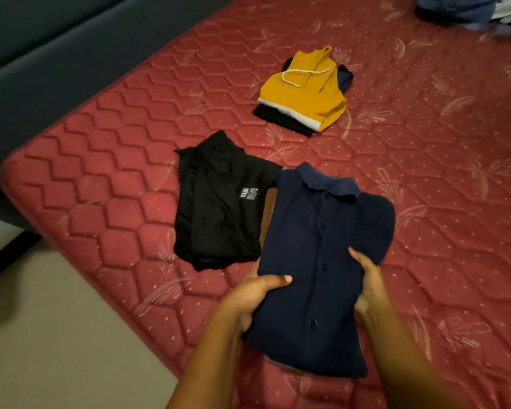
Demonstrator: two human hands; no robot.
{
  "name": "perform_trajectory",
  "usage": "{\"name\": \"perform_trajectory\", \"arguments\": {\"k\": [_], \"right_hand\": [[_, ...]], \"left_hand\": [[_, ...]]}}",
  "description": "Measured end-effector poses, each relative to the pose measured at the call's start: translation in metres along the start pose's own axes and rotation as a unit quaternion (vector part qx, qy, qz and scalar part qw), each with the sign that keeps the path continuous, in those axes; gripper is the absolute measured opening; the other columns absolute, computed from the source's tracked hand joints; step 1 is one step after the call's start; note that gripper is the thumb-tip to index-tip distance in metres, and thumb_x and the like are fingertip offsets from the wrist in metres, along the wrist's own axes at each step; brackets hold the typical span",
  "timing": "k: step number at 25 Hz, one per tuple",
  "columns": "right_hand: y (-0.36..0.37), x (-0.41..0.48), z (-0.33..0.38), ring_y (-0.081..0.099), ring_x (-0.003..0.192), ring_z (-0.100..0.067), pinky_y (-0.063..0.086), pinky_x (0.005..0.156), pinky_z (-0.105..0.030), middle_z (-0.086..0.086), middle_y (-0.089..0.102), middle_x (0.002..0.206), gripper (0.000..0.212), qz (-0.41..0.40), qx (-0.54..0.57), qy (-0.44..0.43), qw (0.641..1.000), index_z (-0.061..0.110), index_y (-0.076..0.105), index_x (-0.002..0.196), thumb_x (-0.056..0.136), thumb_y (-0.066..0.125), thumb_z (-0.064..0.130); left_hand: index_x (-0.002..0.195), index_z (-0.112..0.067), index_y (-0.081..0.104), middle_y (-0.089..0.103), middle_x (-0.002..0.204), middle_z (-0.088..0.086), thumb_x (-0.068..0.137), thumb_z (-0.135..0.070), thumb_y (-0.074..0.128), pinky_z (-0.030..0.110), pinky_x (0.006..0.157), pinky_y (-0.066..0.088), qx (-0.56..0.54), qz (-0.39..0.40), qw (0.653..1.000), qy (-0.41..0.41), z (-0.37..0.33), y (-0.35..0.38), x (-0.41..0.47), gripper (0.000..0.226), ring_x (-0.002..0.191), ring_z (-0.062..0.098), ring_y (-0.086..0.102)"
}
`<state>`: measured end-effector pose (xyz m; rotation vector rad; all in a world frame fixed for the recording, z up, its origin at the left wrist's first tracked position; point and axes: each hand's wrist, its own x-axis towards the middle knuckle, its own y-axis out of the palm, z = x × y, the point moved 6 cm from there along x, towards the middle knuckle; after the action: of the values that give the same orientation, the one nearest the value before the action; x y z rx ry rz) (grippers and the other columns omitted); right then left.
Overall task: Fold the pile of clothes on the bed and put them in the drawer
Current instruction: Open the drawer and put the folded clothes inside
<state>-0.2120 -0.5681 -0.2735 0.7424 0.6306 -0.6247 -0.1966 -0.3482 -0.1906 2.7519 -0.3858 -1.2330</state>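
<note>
Squarely, navy shirt (pixel 316 240) held between left grip (pixel 252 295), right grip (pixel 370 286)

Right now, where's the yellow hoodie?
Head view, upper centre: the yellow hoodie lies folded on a black garment on the red mattress, beyond the navy shirt.

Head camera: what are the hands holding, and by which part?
The folded navy collared button shirt, by its two side edges: left hand on one, right hand on the other.
</note>
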Motion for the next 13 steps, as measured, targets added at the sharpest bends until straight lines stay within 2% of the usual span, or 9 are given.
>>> {"name": "perform_trajectory", "arguments": {"k": [3,7,10,13], "right_hand": [[0.025,-0.027,-0.007,0.059,0.117,-0.033,0.054,0.088,-0.046,-0.015,0.061,0.129,0.072,0.076,0.025,-0.002,0.997,0.006,0.058,0.13,0.065,0.081,0.025],[0.1,-0.099,-0.041,0.063,0.11,-0.033,0.057,0.076,-0.04,-0.016,0.063,0.125,0.066,0.145,-0.025,-0.021,0.989,0.004,0.057,0.13,0.068,0.076,0.017],[0.163,-0.186,-0.117,0.065,0.104,-0.032,0.059,0.074,-0.04,-0.016,0.065,0.12,0.056,0.204,-0.083,-0.006,0.975,0.003,0.059,0.126,0.072,0.072,0.011],[0.202,-0.279,-0.208,0.068,0.098,-0.029,0.06,0.075,-0.039,-0.013,0.069,0.112,0.042,0.273,-0.147,0.029,0.95,0.005,0.062,0.121,0.079,0.069,0.008]], "left_hand": [[0.116,-0.024,0.06,0.072,0.101,-0.006,0.082,-0.005,0.069,0.027,0.072,0.055,-0.009,0.002,1.0,0.03,-0.007,-0.019,-0.039,0.04,0.09,0.015,0.069],[0.122,-0.015,0.06,0.074,0.103,0.002,0.072,-0.011,0.076,0.032,0.074,0.055,-0.06,-0.059,0.994,0.066,0.008,-0.092,-0.13,0.052,0.092,0.023,0.07],[0.113,-0.023,0.06,0.074,0.098,-0.002,0.083,-0.006,0.066,0.03,0.069,0.053,-0.12,-0.13,0.978,0.114,0.045,-0.172,-0.235,0.035,0.087,0.019,0.07],[0.111,-0.026,0.059,0.073,0.099,-0.002,0.085,-0.009,0.065,0.03,0.068,0.052,-0.167,-0.208,0.954,0.137,0.107,-0.241,-0.338,0.031,0.089,0.02,0.069]]}}
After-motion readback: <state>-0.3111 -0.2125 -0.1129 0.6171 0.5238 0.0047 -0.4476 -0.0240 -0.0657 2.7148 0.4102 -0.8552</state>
